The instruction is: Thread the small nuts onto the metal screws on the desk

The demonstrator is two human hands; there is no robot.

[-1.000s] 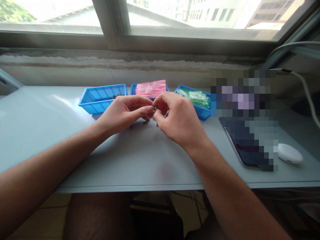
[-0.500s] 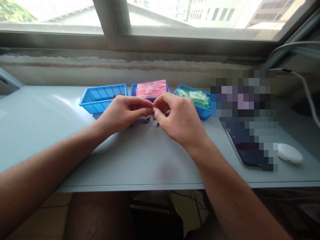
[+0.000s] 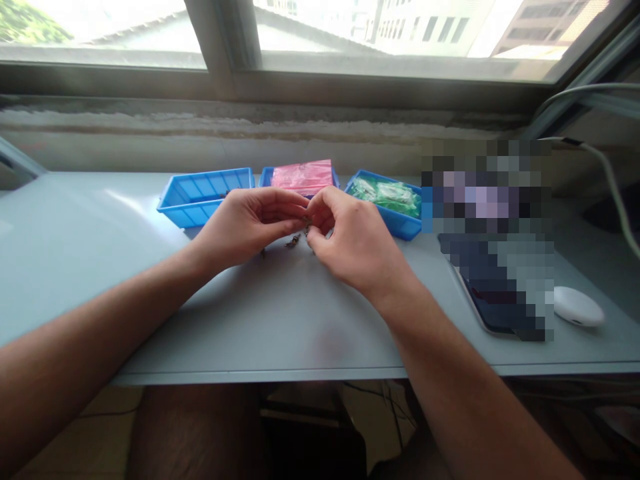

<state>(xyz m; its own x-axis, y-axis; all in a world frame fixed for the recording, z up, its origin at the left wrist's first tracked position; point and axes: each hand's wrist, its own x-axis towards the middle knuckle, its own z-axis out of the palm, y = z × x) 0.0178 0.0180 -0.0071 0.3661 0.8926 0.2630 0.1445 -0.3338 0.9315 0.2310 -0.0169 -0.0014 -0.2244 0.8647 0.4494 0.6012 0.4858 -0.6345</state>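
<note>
My left hand [image 3: 250, 223] and my right hand [image 3: 353, 237] meet over the table, fingertips close together. Between the fingertips is a tiny metallic piece [image 3: 307, 222], too small to name; both hands pinch at it. Several small dark metal pieces [image 3: 293, 241] that look like screws lie on the tabletop just below the fingers. Behind my left hand stands a blue bin [image 3: 200, 193] with a few dark bits at its right end, partly hidden by the hand. Another blue bin [image 3: 266, 177] holding pink plastic bags [image 3: 303, 176] is right behind the fingertips.
Behind my right hand, a third blue bin [image 3: 407, 230] holds green plastic packets [image 3: 387, 195]. A dark phone [image 3: 477, 293], partly blurred out, and a white oval case [image 3: 579, 307] lie at the right. The window wall [image 3: 150, 143] bounds the table's far side.
The fingertips have shifted slightly around the small piece, and the fingers of my right hand curl a little more. The bins and other objects stay in place.
</note>
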